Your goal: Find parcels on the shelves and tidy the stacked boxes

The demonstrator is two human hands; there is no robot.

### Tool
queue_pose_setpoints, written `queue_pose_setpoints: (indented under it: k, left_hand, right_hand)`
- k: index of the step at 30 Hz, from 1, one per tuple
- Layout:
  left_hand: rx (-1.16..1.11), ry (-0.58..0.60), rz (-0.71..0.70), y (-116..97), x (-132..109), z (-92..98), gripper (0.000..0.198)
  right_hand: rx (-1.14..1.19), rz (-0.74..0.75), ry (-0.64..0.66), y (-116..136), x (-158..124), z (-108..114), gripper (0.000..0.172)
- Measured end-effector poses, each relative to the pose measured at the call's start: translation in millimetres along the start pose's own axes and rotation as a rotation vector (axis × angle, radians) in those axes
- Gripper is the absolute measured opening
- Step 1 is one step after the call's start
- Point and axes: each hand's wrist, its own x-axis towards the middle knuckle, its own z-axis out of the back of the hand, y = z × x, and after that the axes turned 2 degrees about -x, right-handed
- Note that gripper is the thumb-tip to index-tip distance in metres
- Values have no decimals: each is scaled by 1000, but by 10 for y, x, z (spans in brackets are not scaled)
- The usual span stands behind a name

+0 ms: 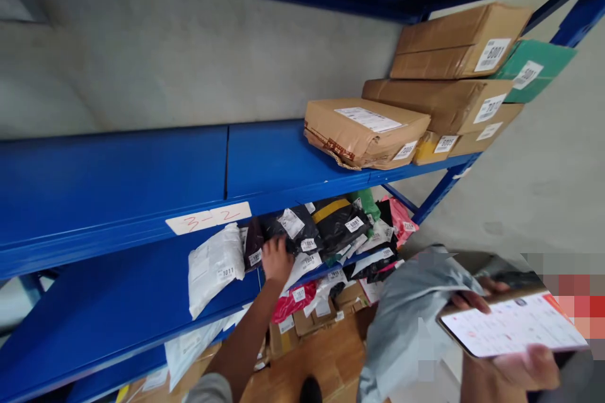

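In the head view, the left hand (276,259) reaches in among the parcels, palm down, fingers slightly bent; whether it grips anything I cannot tell. The maroon parcel (253,242) lies at its 10 o'clock, visible long side running 12 to 6; the black parcel (303,227) is at 2, the white parcel (215,264) at 9. The right hand (522,370), well apart toward 4, is closed around the phone (513,322).

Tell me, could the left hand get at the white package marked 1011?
Probably yes. The white package lies uncovered on the blue shelf, close to the left hand. A dark package sits between them, but the hand could likely pass in front of it.
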Motion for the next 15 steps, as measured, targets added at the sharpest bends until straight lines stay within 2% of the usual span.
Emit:
queue_pose_setpoints:
  k: [3,5,7,11,15]
  left_hand:
    - [92,-35,144,542,-46,126,74]
    - [121,-7,180,851,-32,135,62]
    - [122,28,174,1050,-16,113,45]
    - [77,36,150,1184,-112,96,45]
    - [8,28,136,1122,-217,138,52]
  right_hand:
    - [-13,-15,-55,125,-84,146,68]
    - [-5,-22,-90,144,-134,184,70]
    - [-5,-33,-106,118,-185,207,68]
    - [17,-74,-71,-7,-266,253,64]
    - [51,-98,-42,-214,-283,208,61]
